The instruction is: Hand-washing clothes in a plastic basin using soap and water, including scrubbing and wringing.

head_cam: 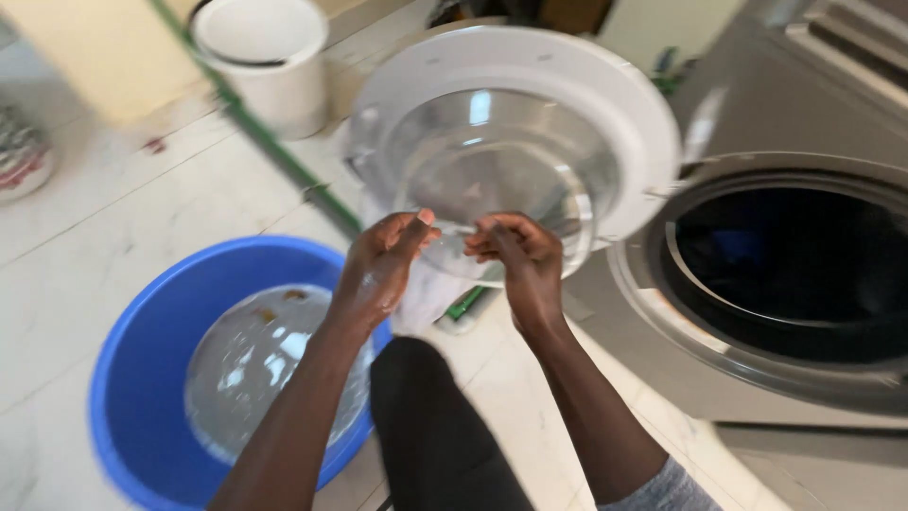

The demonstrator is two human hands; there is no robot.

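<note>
Held item: a white cloth [427,289], soft and crumpled, hangs between both hands in front of the open washer door; its upper part is hidden by the fingers and blurred.
Left hand [383,265]: fingers closed in a pinch on the cloth's upper edge, thumb pressed to fingertips.
Right hand [515,254]: fingers curled narrow at the cloth's other end; contact appears likely but motion blur prevents a firm reading.
Washer door [515,142]: round, white plastic rim with a clear domed glass bowl, swung open to the left of the drum opening, directly behind the hands.
Washing machine [804,123]: grey metal front-loader at the right edge; dark round drum opening [794,265] unobstructed, contents too dark to make out.
Blue basin [142,369]: round, smooth plastic, on the floor at lower left, holding water with a few brown specks; near rim cut off by the frame and crossed by the left forearm.
White bucket [270,57]: cylindrical, at the top edge, partly cut off.
Green hose [274,142]: runs diagonally across the pale tiled floor [95,218].
Knee: dark-clothed, between basin and machine.
</note>
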